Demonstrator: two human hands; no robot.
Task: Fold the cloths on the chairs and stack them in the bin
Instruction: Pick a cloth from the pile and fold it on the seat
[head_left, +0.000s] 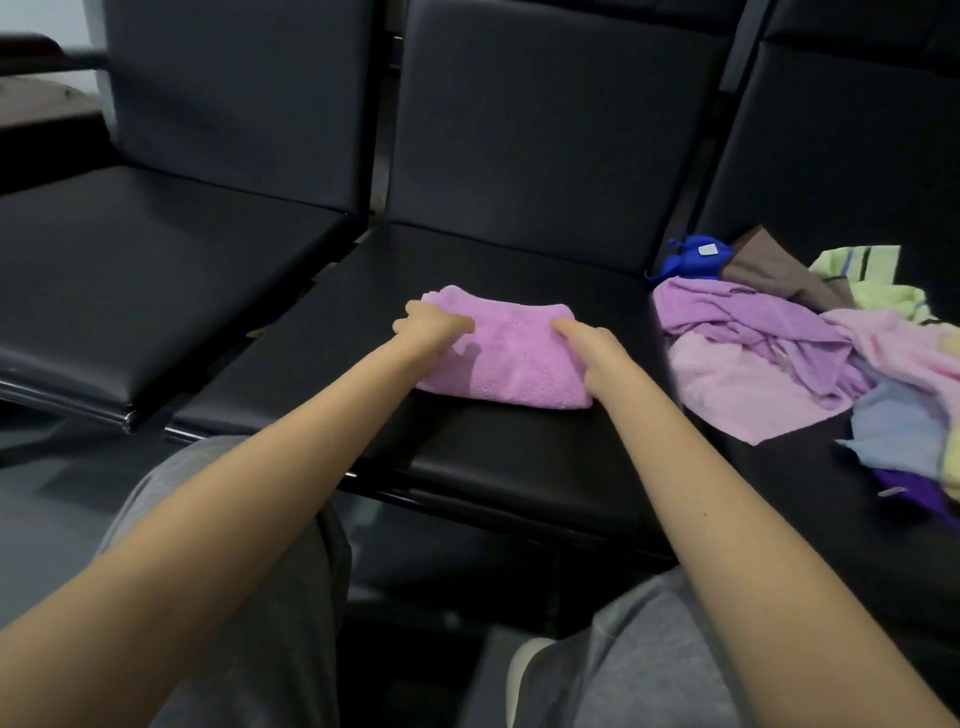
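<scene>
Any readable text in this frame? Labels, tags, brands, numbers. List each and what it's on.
No text can be read.
white tag on the blue cloth: too small and blurred to read.
small tag on the dark purple cloth: too blurred to read.
folded pink cloth: no print or label shows.

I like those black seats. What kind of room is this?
Probably a waiting room: joined black padded chairs stand in a row, with loose cloths piled on one and a pink towel on another.
</scene>
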